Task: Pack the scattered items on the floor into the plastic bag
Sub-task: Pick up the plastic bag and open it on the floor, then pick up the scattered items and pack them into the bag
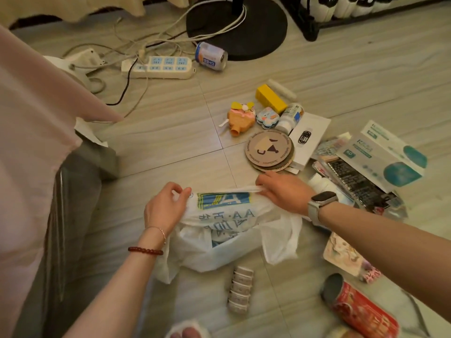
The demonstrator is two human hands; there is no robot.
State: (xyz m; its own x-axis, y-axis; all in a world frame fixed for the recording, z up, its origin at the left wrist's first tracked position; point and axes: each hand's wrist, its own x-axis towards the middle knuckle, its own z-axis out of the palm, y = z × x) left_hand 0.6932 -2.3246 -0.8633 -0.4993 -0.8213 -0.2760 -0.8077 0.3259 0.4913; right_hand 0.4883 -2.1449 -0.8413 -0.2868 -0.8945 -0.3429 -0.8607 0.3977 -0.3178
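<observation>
Lying on the tiled floor (170, 142) in the middle of the view is a white plastic bag (227, 230) with blue print, and both hands pull its top edge apart. The left hand (166, 206) pinches the left end of the rim with curled fingers, and the right hand (285, 191), with a smartwatch (322, 203) on its wrist, grips the right end the same way. Just beyond the bag's rim sits a stack of round cardboard coasters (269, 150), touching a white box with a black band printed on it (307, 140). Behind those lie a small orange and yellow toy (240, 119), a little blue cartoon case (267, 118), a white bottle on its side (290, 117) and a yellow box (271, 98). To the right are two white and teal face mask boxes (388, 154) and a dark flat packet (353, 181), partly under the boxes. Near the person, just below the bag, is a row of small grey packs (240, 291), and a red can (361, 308) lies on its side at the lower right. Far back, a white and blue power strip (158, 67) rests beside a tipped blue can (211, 56) and a round black stand base (236, 28)
</observation>
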